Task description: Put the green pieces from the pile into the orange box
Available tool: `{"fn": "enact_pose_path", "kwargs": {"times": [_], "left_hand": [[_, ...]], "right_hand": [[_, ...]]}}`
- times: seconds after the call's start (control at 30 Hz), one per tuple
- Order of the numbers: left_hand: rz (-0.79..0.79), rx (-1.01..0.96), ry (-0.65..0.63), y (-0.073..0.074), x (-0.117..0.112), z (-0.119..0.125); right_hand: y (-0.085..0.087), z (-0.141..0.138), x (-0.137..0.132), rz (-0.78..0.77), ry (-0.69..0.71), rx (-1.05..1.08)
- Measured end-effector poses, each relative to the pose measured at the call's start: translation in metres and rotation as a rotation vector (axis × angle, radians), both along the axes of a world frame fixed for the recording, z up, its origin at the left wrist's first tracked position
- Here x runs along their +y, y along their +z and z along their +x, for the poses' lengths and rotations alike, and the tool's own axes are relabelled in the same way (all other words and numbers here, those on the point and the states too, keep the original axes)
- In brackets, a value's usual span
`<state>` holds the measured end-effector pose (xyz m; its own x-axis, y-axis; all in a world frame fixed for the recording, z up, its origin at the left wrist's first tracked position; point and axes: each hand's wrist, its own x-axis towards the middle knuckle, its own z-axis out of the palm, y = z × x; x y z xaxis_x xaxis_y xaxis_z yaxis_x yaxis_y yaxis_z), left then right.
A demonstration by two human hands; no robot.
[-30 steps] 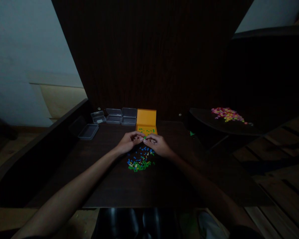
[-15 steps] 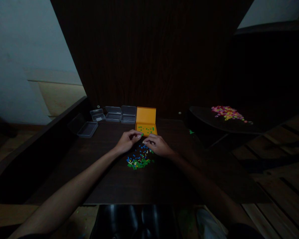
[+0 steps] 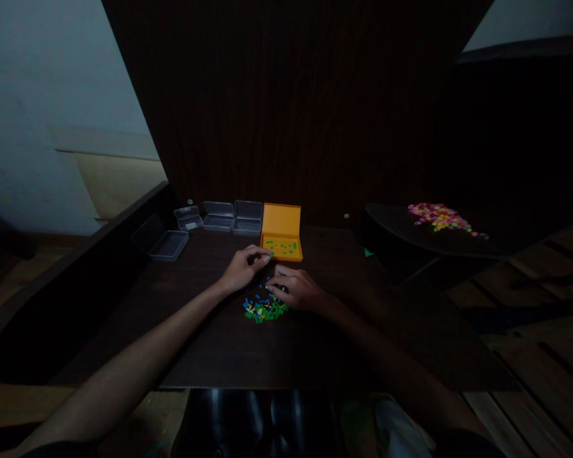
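Left hand (image 3: 241, 270): thumb and finger pinched together on green piece (image 3: 272, 255), at near left corner of orange box (image 3: 281, 219). Right hand (image 3: 297, 288) on box's near side, fingers curled over loose pieces (image 3: 261, 313); can't make out any hold. Piece likely light, stiff, easily flicked; grip opposite edges.

Single view, head-worn. Looks forward and down from above the near edge of the tabletop (image 3: 210, 356), facing a dark upright panel (image 3: 300, 108) beyond. Wide field, wall (image 3: 67, 70) at left to slatted wood (image 3: 544, 362) at lower right. Middle distance: left hand (image 3: 242, 270) and right hand (image 3: 297, 288) small, near frame centre.
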<state>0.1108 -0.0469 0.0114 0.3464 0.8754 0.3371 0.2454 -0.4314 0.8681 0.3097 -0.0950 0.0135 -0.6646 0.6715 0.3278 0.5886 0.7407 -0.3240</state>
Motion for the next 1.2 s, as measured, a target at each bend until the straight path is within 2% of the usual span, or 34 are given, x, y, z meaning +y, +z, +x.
{"fn": "enact_pose_path", "kwargs": {"times": [0.13, 0.43, 0.77, 1.0, 1.2], "left_hand": [[-0.007, 0.001, 0.006, 0.001, 0.0, 0.0], [-0.014, -0.025, 0.008, 0.0, -0.001, 0.003], [-0.031, -0.013, -0.001, 0.004, -0.002, 0.002], [-0.032, -0.022, -0.004, 0.003, -0.001, 0.003], [-0.028, -0.027, -0.006, 0.002, 0.0, 0.002]], "right_hand": [[-0.004, -0.005, 0.0, -0.027, -0.01, 0.04], [-0.005, -0.01, 0.004, -0.155, -0.016, 0.303], [-0.003, -0.018, 0.007, -0.236, -0.153, 0.126], [0.004, -0.024, 0.007, -0.376, -0.221, 0.128], [0.006, -0.022, 0.007, -0.357, -0.209, 0.179]]}}
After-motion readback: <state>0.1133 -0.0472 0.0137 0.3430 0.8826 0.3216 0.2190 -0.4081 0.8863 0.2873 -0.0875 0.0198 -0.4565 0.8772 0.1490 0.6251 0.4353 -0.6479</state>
